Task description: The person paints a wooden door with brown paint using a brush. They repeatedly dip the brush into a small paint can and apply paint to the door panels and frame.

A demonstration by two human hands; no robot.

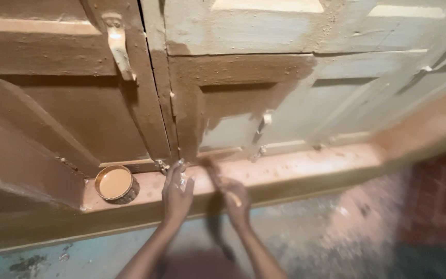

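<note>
A wooden window with paneled shutters fills the upper view, its left part coated brown, its right part pale and unpainted; below runs a long sill above a bluish wall and a blurred reddish floor. The left hand rests flat on the sill edge, fingers spread and pointing up toward the shutter base, holding nothing. Just right of it, the right hand has its grip closed around a paintbrush, whose handle rises up and leftward from the fist; motion blur smears the brush, so its bristle end is hard to make out where it meets the sill near the shutter's lower corner. Well left of both hands, a small round tin of tan paint sits on the sill. A metal latch hangs far above. Both forearms are cut off by the bottom edge.
</note>
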